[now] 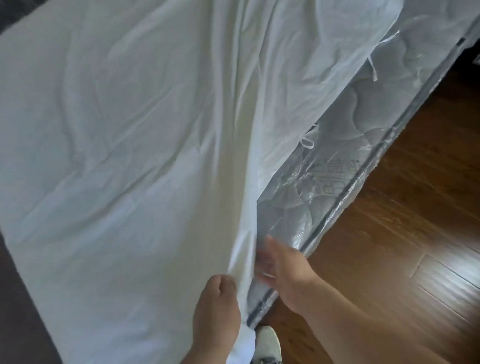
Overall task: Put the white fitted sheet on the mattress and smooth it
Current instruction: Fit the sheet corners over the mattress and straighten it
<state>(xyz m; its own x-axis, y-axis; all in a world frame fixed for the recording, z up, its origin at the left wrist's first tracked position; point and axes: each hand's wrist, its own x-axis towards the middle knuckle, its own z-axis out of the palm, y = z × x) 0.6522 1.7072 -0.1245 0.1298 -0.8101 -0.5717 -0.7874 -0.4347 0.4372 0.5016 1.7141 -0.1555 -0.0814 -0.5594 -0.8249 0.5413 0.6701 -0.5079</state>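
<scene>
At mattress (341, 139) corner, sheet (122, 159) in left hand (215, 309)

A: Where does the sheet (108, 160) lie?
B: On top of the mattress (329, 183), covering the area from 9 to 12 o'clock. Its edge hangs over the mattress side, which runs from 6 toward 2 o'clock.

A: Where are the hands?
B: At 6 o'clock, at the near mattress corner. The left hand (215, 309) grips the sheet edge. The right hand (284, 273) is just beside it at 3 o'clock, against the exposed mattress side.

A: What lies beyond the mattress?
B: The floor (401, 257), from 3 to 5 o'clock. A shoe (268, 348) stands on it, below the corner, between both forearms.
</scene>
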